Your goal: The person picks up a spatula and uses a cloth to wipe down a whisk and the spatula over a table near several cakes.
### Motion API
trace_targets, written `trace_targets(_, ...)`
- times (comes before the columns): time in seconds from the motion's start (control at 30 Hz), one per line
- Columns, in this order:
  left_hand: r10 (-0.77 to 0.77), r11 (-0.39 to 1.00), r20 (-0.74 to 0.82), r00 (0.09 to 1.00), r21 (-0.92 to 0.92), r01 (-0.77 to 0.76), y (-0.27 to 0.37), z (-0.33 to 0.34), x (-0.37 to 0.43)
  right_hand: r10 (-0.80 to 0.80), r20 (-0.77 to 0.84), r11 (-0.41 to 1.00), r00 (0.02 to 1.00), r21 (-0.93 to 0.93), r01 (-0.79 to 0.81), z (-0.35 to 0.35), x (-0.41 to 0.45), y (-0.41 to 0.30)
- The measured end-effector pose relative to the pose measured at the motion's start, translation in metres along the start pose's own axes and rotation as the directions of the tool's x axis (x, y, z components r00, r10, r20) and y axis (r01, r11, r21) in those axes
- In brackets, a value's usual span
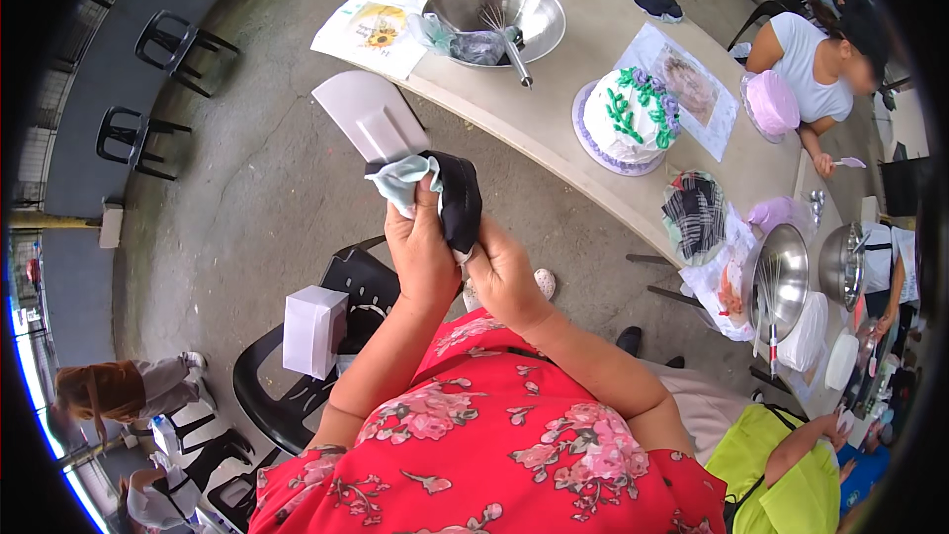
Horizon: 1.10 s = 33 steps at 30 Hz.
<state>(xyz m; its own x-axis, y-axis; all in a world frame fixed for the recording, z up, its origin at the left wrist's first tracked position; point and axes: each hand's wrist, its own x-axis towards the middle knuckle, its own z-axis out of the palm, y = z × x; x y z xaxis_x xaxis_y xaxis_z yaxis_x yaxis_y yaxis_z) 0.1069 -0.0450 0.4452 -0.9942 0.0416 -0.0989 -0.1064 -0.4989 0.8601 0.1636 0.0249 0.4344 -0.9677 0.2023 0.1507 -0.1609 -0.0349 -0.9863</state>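
My left hand [426, 245] grips a pale blue and black cloth [461, 200] together with the end of a flat, pale plastic scraper-like piece [374, 119], which points up and left. The cloth wraps around that end. My right hand [508, 274] pinches the lower edge of the cloth's black part. Both hands are in front of my chest, off the table's near edge. On the table [519, 122] stands a white frosted cake [623, 119] with green and purple piping. A steel bowl [545, 18] holds a whisk [510, 44] and a plastic bag [474, 47].
A folded plaid cloth [697, 215] and a second steel bowl [789, 267] with a whisk lie along the table's right part. A black plastic chair [259, 386] and a white box [315, 334] are at my left. Across the table a person in white [808, 52] sits by a pink cake [771, 105].
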Motion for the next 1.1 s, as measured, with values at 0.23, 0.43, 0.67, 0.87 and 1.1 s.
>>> trace_targets(0.23,-0.019,0.999,0.042,0.999,0.045,0.017,-0.005,0.008,0.003,0.036,-0.019,0.999,0.999,-0.023,-0.036,-0.030,-0.001,-0.009)
trace_targets(0.43,-0.102,0.970,0.132,0.986,0.232,0.070,-0.002,0.006,0.002,-0.020,-0.206,0.998,0.978,0.049,0.030,-0.085,0.003,-0.019)
trace_targets(0.67,-0.353,0.901,0.519,0.779,0.414,0.132,-0.015,0.040,-0.050,0.172,0.212,0.926,0.962,0.298,-0.231,-0.112,0.003,-0.041)
trace_targets(0.87,-0.470,0.824,0.527,0.708,0.550,0.138,-0.019,0.053,-0.066,0.097,0.283,0.966,0.954,0.205,-0.159,-0.139,-0.016,-0.041)
trace_targets(1.1,-0.591,0.755,0.536,0.602,0.631,0.179,-0.019,0.059,-0.066,0.006,0.126,0.934,0.992,0.355,-0.051,-0.152,-0.017,-0.038)
